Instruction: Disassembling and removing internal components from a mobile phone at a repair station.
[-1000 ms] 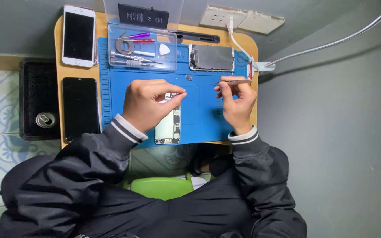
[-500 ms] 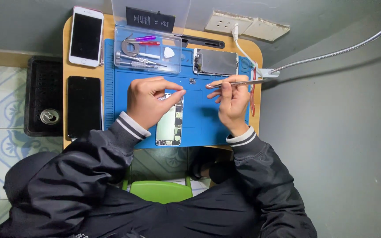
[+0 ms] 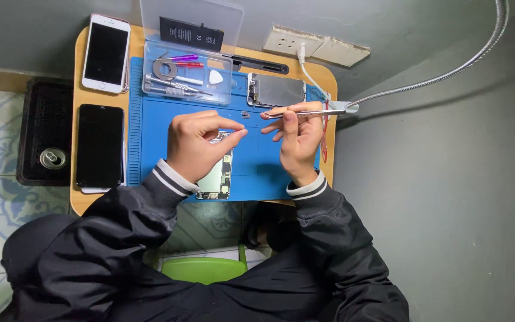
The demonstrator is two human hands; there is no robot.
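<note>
Left hand [image 3: 195,146] clamped on opened phone [image 3: 219,173]; right hand [image 3: 296,134] pinching tweezers [image 3: 305,112]. Tiny part [image 3: 245,114] nearby, easily flicked off blue mat [image 3: 257,167] by slipped tips.

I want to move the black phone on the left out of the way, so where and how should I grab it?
Probably grip the black phone across its two long edges, near the middle, coming straight down from above. It lies flat, screen up, lengthwise along the wooden table's left side, apart from the blue mat, so both long edges look free. The left hand is nearest.
</note>
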